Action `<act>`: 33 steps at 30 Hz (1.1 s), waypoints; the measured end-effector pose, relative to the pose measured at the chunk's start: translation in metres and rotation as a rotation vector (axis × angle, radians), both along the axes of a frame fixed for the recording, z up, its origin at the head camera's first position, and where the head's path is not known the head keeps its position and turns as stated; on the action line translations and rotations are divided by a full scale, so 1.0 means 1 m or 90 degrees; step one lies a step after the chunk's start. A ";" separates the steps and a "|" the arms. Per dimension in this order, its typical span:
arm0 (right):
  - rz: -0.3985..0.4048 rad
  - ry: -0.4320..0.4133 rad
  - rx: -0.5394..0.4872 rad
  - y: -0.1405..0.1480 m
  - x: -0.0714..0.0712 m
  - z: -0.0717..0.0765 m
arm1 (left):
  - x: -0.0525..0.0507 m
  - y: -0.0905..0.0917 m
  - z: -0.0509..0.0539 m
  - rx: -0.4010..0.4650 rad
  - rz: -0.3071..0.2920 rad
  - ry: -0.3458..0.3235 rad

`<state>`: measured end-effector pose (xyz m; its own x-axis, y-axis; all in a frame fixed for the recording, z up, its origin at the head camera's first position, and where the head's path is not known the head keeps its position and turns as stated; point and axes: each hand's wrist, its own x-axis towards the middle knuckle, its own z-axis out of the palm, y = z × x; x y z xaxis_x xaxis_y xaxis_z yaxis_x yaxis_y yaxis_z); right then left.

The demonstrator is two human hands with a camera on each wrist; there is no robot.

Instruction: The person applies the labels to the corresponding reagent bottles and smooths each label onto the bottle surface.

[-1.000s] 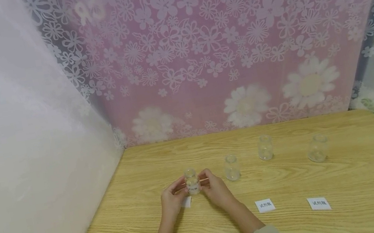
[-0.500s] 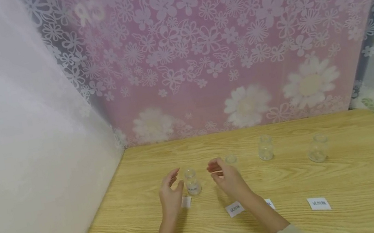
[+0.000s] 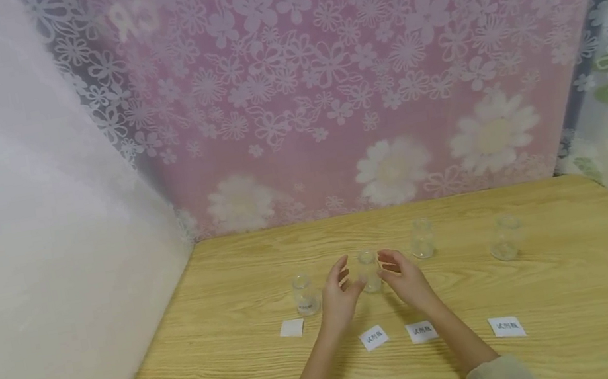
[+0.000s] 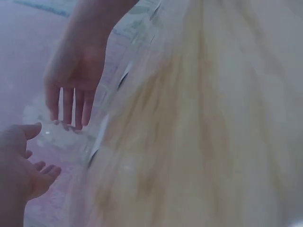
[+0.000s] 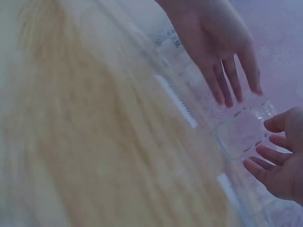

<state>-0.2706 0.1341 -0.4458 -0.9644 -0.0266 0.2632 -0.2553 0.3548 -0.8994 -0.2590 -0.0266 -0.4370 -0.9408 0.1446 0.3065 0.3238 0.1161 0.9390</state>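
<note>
A clear glass jar stands upright between the two hands in the head view. On its left is my left hand, fingers spread and gently bent, thumb near the glass. My right hand is on its right with fingertips close to the side; contact is unclear. In the right wrist view the jar lies between the right hand and the left hand, all fingers relaxed. The left wrist view has the left hand below the right hand.
A jar with a lettered label stands to the left, beside a blank white card. Two more clear jars stand to the right. Lettered cards lie nearer on the wooden table.
Both hands have let go of the labelled jar and moved right, to either side of the neighbouring jar. A lettered card and the blank card are now uncovered. The head view has shifted slightly.
</note>
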 end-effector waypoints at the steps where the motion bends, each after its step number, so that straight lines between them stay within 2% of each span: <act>1: 0.003 -0.015 -0.002 -0.002 -0.001 -0.003 | -0.006 0.004 -0.008 -0.011 0.007 -0.014; 3: 0.007 -0.029 -0.017 -0.005 -0.002 -0.007 | -0.013 0.010 -0.019 -0.028 0.027 -0.024; 6: 0.018 -0.037 -0.038 -0.007 -0.002 -0.013 | -0.019 0.017 -0.030 -0.008 0.044 -0.017; 12: 0.033 -0.034 -0.061 -0.010 0.000 -0.015 | -0.022 0.017 -0.038 0.034 0.058 0.005; 16: 0.035 -0.036 -0.052 -0.012 0.004 -0.015 | -0.019 0.011 -0.039 0.029 0.043 -0.019; 20: 0.036 -0.036 -0.046 -0.016 0.009 -0.016 | -0.010 0.003 -0.036 0.010 0.035 -0.031; 27: 0.044 -0.019 -0.050 -0.023 0.019 -0.017 | 0.017 -0.007 -0.010 0.017 0.011 -0.013; 30: 0.051 -0.012 -0.050 -0.024 0.022 -0.017 | 0.016 -0.009 -0.015 -0.001 0.009 0.003; 33: 0.057 -0.005 -0.046 -0.023 0.025 -0.016 | 0.010 -0.010 -0.024 -0.012 0.006 -0.006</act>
<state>-0.2458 0.1107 -0.4614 -0.9611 -0.0940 0.2597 -0.2756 0.2651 -0.9240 -0.2493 -0.0366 -0.4614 -0.9450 0.1413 0.2950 0.3138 0.1376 0.9395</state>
